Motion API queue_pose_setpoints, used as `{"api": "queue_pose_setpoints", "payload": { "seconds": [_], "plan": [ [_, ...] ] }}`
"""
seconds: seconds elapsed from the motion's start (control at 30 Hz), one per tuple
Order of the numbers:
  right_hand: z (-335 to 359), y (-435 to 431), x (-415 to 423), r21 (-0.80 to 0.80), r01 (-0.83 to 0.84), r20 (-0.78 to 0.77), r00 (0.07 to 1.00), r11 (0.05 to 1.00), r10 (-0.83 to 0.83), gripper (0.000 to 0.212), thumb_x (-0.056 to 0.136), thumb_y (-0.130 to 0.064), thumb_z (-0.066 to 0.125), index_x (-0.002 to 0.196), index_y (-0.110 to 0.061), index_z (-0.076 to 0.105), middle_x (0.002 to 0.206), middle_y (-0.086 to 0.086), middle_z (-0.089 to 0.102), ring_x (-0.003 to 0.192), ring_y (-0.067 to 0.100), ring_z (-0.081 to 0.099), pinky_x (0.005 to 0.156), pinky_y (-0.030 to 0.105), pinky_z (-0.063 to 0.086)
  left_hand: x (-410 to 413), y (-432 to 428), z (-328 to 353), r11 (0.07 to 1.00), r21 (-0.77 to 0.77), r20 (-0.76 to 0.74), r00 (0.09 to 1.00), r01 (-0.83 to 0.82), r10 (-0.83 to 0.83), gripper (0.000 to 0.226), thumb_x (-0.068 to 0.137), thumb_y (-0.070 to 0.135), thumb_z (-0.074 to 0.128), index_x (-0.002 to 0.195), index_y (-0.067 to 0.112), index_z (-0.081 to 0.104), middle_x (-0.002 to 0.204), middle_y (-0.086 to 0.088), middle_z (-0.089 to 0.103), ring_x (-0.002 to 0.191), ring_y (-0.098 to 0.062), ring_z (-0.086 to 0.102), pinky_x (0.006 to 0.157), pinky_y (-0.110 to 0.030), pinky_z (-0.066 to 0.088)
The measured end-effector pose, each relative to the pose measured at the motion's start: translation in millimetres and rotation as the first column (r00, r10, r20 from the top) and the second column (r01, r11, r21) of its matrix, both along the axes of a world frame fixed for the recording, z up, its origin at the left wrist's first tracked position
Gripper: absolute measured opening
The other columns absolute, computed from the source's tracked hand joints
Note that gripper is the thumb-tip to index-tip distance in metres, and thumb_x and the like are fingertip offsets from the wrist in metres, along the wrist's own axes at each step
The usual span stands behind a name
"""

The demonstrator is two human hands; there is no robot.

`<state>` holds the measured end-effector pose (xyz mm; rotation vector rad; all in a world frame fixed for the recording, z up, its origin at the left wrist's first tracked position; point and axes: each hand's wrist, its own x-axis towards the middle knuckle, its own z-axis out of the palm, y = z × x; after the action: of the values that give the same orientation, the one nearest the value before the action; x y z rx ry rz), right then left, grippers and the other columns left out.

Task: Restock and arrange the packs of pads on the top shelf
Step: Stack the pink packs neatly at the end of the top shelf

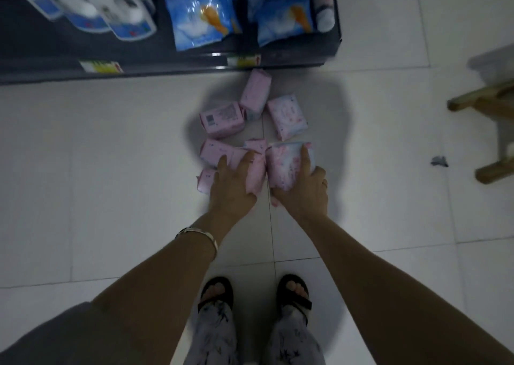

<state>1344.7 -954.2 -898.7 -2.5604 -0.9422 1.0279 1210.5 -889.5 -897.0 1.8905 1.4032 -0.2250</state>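
On the floor [111, 170], the left hand [232, 182] and right hand [301, 189] each clutch a pink pack [286, 164] from a loose heap [222, 118]. Either pack, likely slick, may slip from so shallow a grip on the lift toward the shelf [167, 70] beyond.

White tiled floor [83, 170] all round, two glossy blue bags [199, 11] side by side at twelve o'clock, wooden stool [484, 106] at three o'clock, small grey scrap [439, 161] near its legs.
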Motion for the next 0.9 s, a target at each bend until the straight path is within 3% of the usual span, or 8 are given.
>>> {"api": "queue_pose_setpoints", "payload": {
  "seconds": [0.07,0.27,0.43,0.67,0.73,0.8,0.87,0.9],
  "plan": [
    [38.8,11.0,1.3,0.06,-0.018,0.025,1.0,0.998,0.017,0.118,0.07,-0.034,0.078,0.15,-0.033,-0.007,0.13,0.018,0.033,0.116,0.039,0.042,0.094,0.047,0.04,1.5,15.1,42.4,0.999,0.026,0.061,0.998,-0.032,0.031,0.088,0.079,0.015,0.067,0.15,0.026,0.016,0.143,-0.02,0.03,0.127,-0.038,0.036,0.101,-0.039,0.035],
    [175.4,47.0,9.9,0.202,-0.078,0.182,0.982,0.976,0.041,0.116,0.07,-0.043,0.075,0.15,-0.033,-0.008,0.132,0.015,0.033,0.115,0.035,0.043,0.092,0.043,0.041,-0.4,61.3,177.6,0.99,0.133,0.19,0.982,-0.049,0.023,0.079,0.084,0.03,0.065,0.148,0.036,0.019,0.129,-0.021,0.041,0.118,-0.038,0.044,0.097,-0.04,0.042],
    [302.1,74.9,7.8,0.407,-0.141,0.358,0.934,0.902,-0.016,0.122,0.056,-0.046,0.082,0.147,-0.033,0.002,0.114,0.02,0.049,0.092,0.039,0.055,0.073,0.043,0.049,1.2,103.9,311.2,0.972,0.179,0.291,0.952,-0.151,0.094,0.079,0.073,0.041,0.061,0.145,0.041,0.029,0.118,-0.018,0.048,0.109,-0.036,0.051,0.09,-0.036,0.045],
    [506.3,112.9,8.9,0.546,-0.229,0.425,0.905,0.806,-0.03,0.115,0.07,-0.043,0.073,0.147,-0.04,-0.012,0.135,0.018,0.034,0.116,0.04,0.042,0.09,0.047,0.041,-7.0,154.1,518.6,0.944,0.299,0.463,0.886,-0.141,-0.015,0.074,0.079,0.036,0.066,0.144,0.039,0.03,0.122,-0.018,0.047,0.112,-0.036,0.05,0.095,-0.044,0.043],
    [564.6,123.3,6.8,0.56,-0.253,0.468,0.882,0.789,-0.049,0.11,0.071,-0.046,0.07,0.149,-0.038,-0.007,0.137,0.016,0.033,0.118,0.038,0.041,0.09,0.046,0.041,-11.2,164.2,575.7,0.92,0.361,0.51,0.858,-0.155,-0.055,0.072,0.081,0.035,0.065,0.144,0.038,0.031,0.125,-0.016,0.046,0.115,-0.034,0.049,0.096,-0.044,0.043],
    [615.5,133.1,4.1,0.594,-0.282,0.534,0.838,0.754,-0.107,0.106,0.066,-0.047,0.071,0.148,-0.034,0.003,0.128,0.017,0.042,0.106,0.039,0.049,0.079,0.046,0.047,-15.5,171.4,628.4,0.89,0.415,0.556,0.827,-0.19,-0.083,0.07,0.08,0.038,0.065,0.144,0.036,0.034,0.132,-0.012,0.046,0.12,-0.03,0.047,0.096,-0.036,0.041],
    [660.2,138.2,0.8,0.656,-0.294,0.545,0.821,0.696,-0.167,0.109,0.058,-0.045,0.076,0.147,-0.026,0.017,0.116,0.018,0.052,0.093,0.041,0.055,0.068,0.045,0.05,-21.2,173.9,676.1,0.884,0.413,0.616,0.783,-0.22,-0.093,0.075,0.073,0.048,0.063,0.142,0.036,0.037,0.136,-0.007,0.045,0.123,-0.025,0.046,0.097,-0.03,0.037],
    [680.4,138.4,-0.8,0.669,-0.311,0.559,0.809,0.676,-0.181,0.11,0.057,-0.045,0.077,0.149,-0.024,0.019,0.12,0.018,0.052,0.096,0.041,0.055,0.071,0.046,0.05,-24.7,175.8,696.0,0.887,0.403,0.648,0.755,-0.226,-0.102,0.079,0.066,0.055,0.06,0.141,0.037,0.039,0.138,-0.004,0.045,0.124,-0.022,0.046,0.1,-0.031,0.037]
  ]
}}
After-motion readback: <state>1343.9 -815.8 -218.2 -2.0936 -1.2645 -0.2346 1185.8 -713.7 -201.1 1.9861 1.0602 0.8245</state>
